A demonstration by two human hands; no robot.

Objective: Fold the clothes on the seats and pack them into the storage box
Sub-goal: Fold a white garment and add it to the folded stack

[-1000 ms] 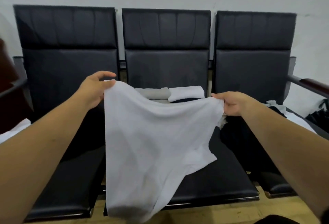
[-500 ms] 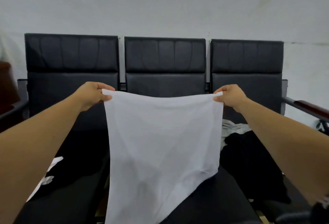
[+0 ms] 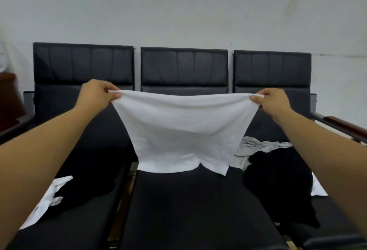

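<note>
A white garment (image 3: 182,130) hangs stretched between my two hands above the middle black seat (image 3: 190,206). My left hand (image 3: 97,95) pinches its upper left corner and my right hand (image 3: 273,103) pinches its upper right corner. The cloth narrows downward and its lower edge lies on the back part of the middle seat. No storage box shows in this view.
A heap of black clothes (image 3: 278,182) over grey-white ones (image 3: 256,146) lies on the right seat. Black clothing (image 3: 87,178) and a white piece (image 3: 47,198) lie on the left seat. A wooden-topped armrest (image 3: 343,124) stands at the right, and a white wall rises behind the seat backs.
My hands have spread wider apart and carried the garment forward over the middle seat. Its lower edge, hanging free before, now rests on the seat.
</note>
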